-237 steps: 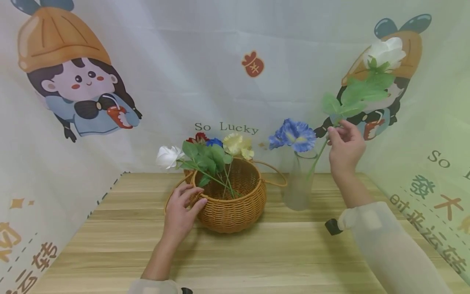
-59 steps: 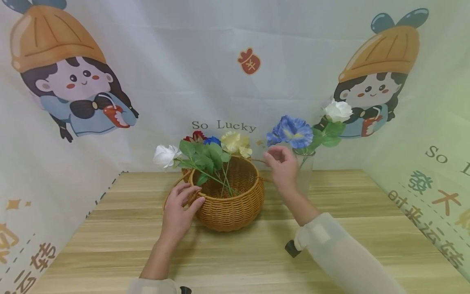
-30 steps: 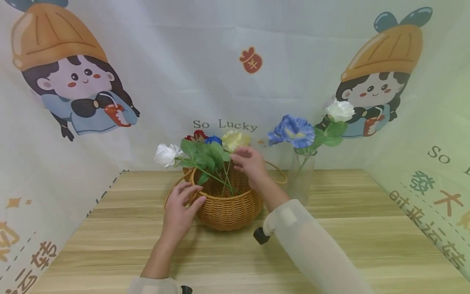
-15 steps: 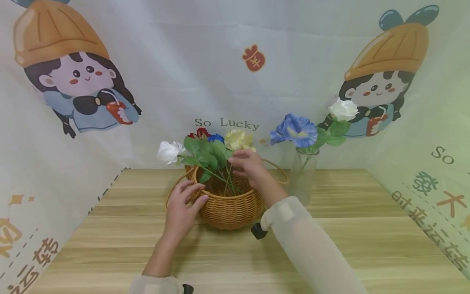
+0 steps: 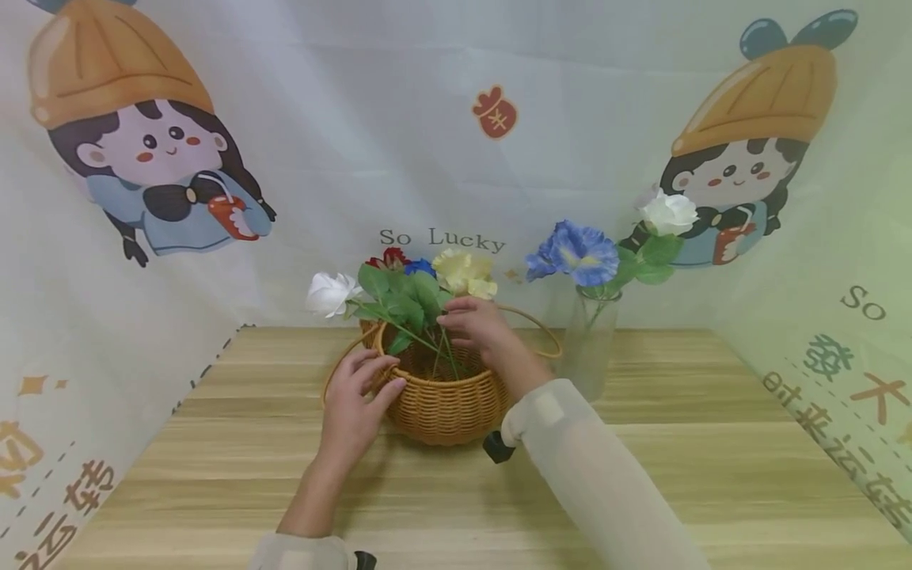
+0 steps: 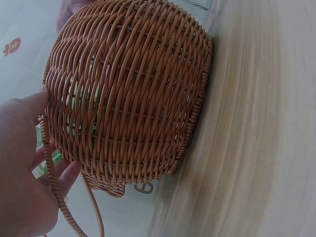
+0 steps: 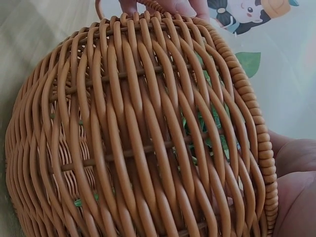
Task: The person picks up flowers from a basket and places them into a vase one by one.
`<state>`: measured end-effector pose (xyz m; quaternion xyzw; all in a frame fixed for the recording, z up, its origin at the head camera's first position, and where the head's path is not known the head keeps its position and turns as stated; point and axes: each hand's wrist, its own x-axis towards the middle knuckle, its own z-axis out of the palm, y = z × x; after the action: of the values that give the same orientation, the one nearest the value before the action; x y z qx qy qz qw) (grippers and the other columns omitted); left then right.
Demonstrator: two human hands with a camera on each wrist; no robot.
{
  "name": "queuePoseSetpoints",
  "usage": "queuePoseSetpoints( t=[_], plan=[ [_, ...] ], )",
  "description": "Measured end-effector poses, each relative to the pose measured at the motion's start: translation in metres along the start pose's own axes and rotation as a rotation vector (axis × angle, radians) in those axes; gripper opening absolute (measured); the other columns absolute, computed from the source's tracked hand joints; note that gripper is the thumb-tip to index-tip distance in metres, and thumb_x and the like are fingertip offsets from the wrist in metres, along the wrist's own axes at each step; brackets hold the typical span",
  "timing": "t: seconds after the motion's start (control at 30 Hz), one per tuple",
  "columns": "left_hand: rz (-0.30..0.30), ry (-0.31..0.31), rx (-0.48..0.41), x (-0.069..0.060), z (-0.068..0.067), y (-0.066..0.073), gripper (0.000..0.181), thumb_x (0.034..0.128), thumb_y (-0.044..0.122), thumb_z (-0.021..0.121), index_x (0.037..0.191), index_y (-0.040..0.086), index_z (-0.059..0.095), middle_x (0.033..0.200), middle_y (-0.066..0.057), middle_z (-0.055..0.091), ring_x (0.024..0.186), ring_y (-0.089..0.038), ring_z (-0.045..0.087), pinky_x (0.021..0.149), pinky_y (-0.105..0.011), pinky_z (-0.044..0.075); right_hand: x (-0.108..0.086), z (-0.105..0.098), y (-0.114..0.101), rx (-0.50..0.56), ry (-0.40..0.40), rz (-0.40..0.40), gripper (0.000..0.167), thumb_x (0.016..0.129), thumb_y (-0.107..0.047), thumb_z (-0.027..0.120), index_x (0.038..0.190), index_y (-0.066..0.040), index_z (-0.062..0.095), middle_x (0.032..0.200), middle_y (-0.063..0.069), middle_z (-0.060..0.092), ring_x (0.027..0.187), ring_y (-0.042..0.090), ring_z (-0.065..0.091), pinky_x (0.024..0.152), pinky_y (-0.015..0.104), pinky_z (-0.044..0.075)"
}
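A brown wicker basket (image 5: 445, 412) holds several artificial flowers: a white rose (image 5: 332, 294), a red flower (image 5: 388, 258), a blue flower (image 5: 420, 267) and a yellow flower (image 5: 465, 273). My left hand (image 5: 352, 412) holds its left rim; the left wrist view puts the thumb on the rim and the fingers beyond the handle (image 6: 52, 173). Over the opening, my right hand (image 5: 484, 332) has bent fingers at the flower stems (image 5: 447, 352) just below the yellow bloom. Its thumb is hidden, and the basket wall covers its fingertips in the right wrist view, so a pinch cannot be confirmed.
Right of the basket stands a clear glass vase (image 5: 587, 348) with a blue-purple flower (image 5: 573, 253) and another white rose (image 5: 668, 214). The basket handle (image 5: 541, 328) sticks out toward it. A printed cloth (image 5: 399, 142) encloses the wooden table (image 5: 442, 507) behind and at both sides.
Earlier my right hand held the second white rose beside the vase; that rose now stands in the vase. The hand has moved left to the basket stems and sunk slightly. My left hand stays put.
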<state>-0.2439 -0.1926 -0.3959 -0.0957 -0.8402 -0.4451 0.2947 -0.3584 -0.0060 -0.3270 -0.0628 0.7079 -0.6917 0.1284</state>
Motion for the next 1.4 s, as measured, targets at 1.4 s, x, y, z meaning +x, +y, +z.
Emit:
queuePoseSetpoints(
  t=[1.4],
  plan=[
    [-0.007,-0.009,0.001,0.0010,-0.0002,0.0019,0.025,0.0878,0.020,0.074,0.110,0.010,0.072,0.130,-0.013,0.051,0.119,-0.030,0.049,0.091,-0.048,0.052,-0.0029,-0.0060,-0.0025,0.197,-0.156,-0.013,0.041,0.094,0.002,0.060,0.134,-0.003,0.054,0.126,0.019,0.060,0.105,0.028,0.065,0.090,0.041,0.054]
  ],
)
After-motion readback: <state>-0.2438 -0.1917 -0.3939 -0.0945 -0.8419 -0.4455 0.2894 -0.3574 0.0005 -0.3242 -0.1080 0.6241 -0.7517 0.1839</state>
